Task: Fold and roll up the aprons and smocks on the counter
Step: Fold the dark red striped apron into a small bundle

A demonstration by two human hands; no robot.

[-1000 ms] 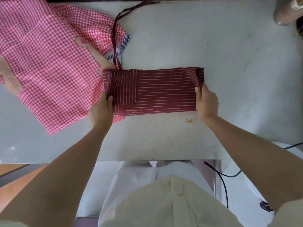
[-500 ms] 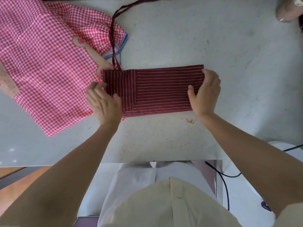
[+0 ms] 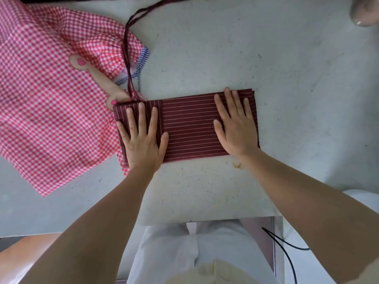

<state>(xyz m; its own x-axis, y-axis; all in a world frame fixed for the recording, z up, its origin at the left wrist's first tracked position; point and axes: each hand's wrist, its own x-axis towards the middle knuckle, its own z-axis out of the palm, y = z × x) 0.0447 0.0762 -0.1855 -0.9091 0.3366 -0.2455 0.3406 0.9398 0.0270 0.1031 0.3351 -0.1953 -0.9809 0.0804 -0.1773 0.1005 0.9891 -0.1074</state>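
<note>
The striped apron [image 3: 188,128] is dark maroon cloth with thin pale lines, folded into a flat, long rectangle whose long edges run left to right. Most of its stripes run along that length; at the left end a folded-over section shows stripes running near to far. Stacked layer edges show at its far right corner. It lies on the pale grey counter [image 3: 287,78], about mid-scene, with its left end overlapping the edge of the gingham smock [image 3: 45,111].

The left hand [image 3: 142,138] lies flat on the apron's left end, palm down, fingers spread and pointing to the far side, gripping nothing. The right hand [image 3: 235,126] lies flat on the right end in the same way, fingers slightly apart, thumb pointing left, holding nothing. A bare strip of striped cloth shows between the 2 hands.

2 thin maroon ties [image 3: 128,58] run from the apron's far left corner toward the far edge of the counter, crossing the smock. The smock is red-and-white checked fabric, loosely spread and rumpled on the left, with a tan appliqué shape bearing pink spots and a blue-and-white striped trim near the ties. The counter surface is matte and speckled, with a small yellowish stain [image 3: 238,165] just near of the apron's right end.
</note>
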